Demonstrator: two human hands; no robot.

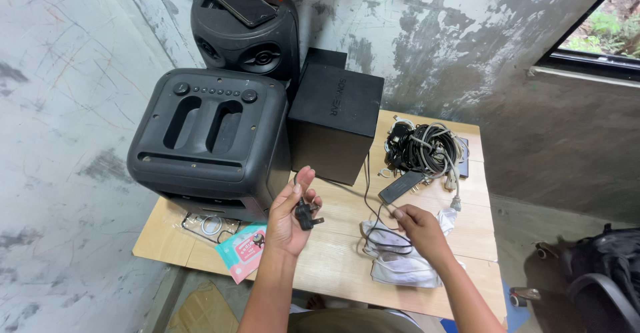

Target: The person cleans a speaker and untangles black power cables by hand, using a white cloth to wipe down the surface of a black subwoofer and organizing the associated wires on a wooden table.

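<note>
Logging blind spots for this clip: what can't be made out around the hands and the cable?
Head view only:
- Left hand holds a black plug; its prongs are too small to count.
- Right hand covers the black cable where it grips it.
- Which device the cable runs to: lost behind the black box.
- Single leads in the cable tangle: indistinguishable.

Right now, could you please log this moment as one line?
left hand: holds black plug | right hand: pinches black cable over white cloth | wooden table
</note>
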